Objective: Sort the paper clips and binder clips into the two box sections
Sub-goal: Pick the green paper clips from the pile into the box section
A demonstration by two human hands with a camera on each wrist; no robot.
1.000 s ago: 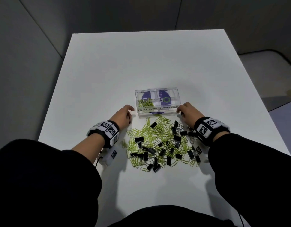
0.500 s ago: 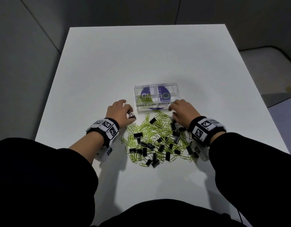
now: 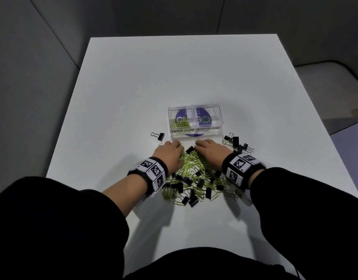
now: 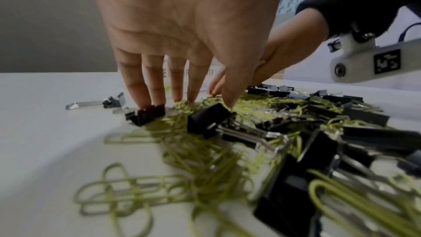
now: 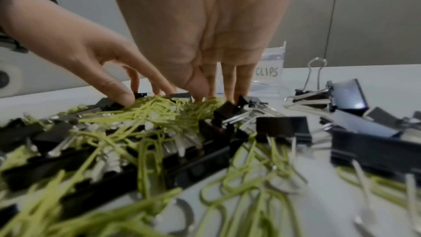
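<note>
Left hand [image 3: 170, 153], right hand [image 3: 211, 151]: straight fingers on wiry paper clips [image 3: 191, 160]

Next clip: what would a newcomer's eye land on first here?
Probably the tangled heap of green paper clips and black binder clips in the middle of the white table, with the left hand and right hand both reaching into its far edge. Just beyond stands a clear two-section box; its left section holds some green clips.
</note>
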